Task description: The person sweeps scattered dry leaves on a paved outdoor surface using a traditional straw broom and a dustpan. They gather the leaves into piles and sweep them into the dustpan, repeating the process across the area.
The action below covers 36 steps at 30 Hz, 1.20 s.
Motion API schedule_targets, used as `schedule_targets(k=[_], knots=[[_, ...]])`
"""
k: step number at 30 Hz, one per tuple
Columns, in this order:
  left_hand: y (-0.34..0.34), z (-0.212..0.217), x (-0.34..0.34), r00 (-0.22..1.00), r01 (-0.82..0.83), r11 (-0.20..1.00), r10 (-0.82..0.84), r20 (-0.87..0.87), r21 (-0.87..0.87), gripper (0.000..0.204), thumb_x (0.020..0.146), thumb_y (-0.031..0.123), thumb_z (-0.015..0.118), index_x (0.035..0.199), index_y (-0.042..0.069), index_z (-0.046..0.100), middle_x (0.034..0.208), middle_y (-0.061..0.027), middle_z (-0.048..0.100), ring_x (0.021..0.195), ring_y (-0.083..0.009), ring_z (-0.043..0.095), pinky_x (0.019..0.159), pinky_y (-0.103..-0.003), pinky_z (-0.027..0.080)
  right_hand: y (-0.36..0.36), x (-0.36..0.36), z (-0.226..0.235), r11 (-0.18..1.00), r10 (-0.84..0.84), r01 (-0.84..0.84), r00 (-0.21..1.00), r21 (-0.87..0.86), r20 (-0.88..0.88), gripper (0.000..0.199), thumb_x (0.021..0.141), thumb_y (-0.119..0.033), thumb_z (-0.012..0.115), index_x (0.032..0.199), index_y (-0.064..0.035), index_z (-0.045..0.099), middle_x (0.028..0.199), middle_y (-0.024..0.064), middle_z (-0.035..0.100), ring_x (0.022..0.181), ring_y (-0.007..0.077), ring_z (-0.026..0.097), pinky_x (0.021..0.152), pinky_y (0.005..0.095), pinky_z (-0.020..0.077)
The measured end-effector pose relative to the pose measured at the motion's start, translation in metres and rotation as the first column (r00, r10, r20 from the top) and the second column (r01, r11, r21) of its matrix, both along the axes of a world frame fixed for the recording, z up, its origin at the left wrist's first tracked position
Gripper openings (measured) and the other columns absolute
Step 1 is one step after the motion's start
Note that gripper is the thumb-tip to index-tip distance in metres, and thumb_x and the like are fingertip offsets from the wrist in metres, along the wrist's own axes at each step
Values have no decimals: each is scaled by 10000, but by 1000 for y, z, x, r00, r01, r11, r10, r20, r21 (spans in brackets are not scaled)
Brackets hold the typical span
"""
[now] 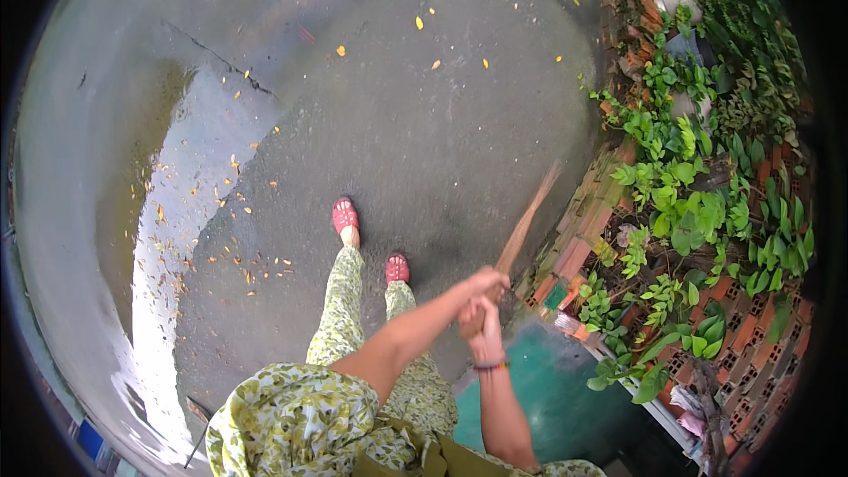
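Note:
A broom of thin brown twigs point(521, 234) slants away to the far right, its spread tip close to the wet ground beside the brick edging. My left hand point(486, 283) reaches across from the left and is closed round the broom. Just below it, my right hand point(481, 322), with a coloured band at the wrist, also grips the broom near its handle end. The fingers partly hide the handle. Fallen yellow leaves point(341, 51) lie scattered ahead on the grey concrete, with more brown ones to the left.
A brick border with leafy plants point(689, 203) runs along the right. A puddle point(190, 185) reflects light at the left. My feet in red sandals point(397, 268) stand on the damp concrete point(424, 141). A green surface point(539, 380) lies below my right hand.

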<state>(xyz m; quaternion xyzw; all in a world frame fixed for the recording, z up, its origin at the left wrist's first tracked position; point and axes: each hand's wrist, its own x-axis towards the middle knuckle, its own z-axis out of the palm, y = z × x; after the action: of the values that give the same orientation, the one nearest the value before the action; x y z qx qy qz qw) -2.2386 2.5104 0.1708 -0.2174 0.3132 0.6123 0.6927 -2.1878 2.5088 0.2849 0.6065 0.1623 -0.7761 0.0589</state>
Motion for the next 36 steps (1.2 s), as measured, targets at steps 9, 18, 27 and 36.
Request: schedule_targets(k=[9,18,27,36], knots=[[-241,-33,-222,869,-482,833,494,-29,-270,140,784,106,574,852,83,454,672,-8,469,510,-79,419,449,-216,367,-172,-203,-49,780,575,-600,800,-177,-174,86,799,-97,589,763,-46,529,623,46,554,472,172,549,441,315,497],[-205,94,-251,810,-448,850,253,-529,-279,362,834,164,565,1110,61,355,847,-124,538,663,-214,585,561,-350,534,-104,-210,48,803,484,-585,752,-116,-447,302,770,-86,612,987,-26,410,543,8,499,388,100,497,319,240,415],[-170,163,-260,829,60,993,-105,-549,-99,577,931,396,502,1410,115,348,1232,-107,523,1072,-195,536,880,-345,471,128,-132,18,995,24,-28,998,-94,-53,135,735,-79,605,665,-105,492,553,-10,456,457,97,434,417,235,396],[-427,147,-25,745,-603,66,401,-533,-795,290,875,113,516,1150,28,548,702,-74,575,571,-162,554,492,-303,483,98,-344,-116,990,135,-136,990,-25,-35,111,766,-17,540,696,-91,496,631,28,509,546,147,504,549,305,472]])
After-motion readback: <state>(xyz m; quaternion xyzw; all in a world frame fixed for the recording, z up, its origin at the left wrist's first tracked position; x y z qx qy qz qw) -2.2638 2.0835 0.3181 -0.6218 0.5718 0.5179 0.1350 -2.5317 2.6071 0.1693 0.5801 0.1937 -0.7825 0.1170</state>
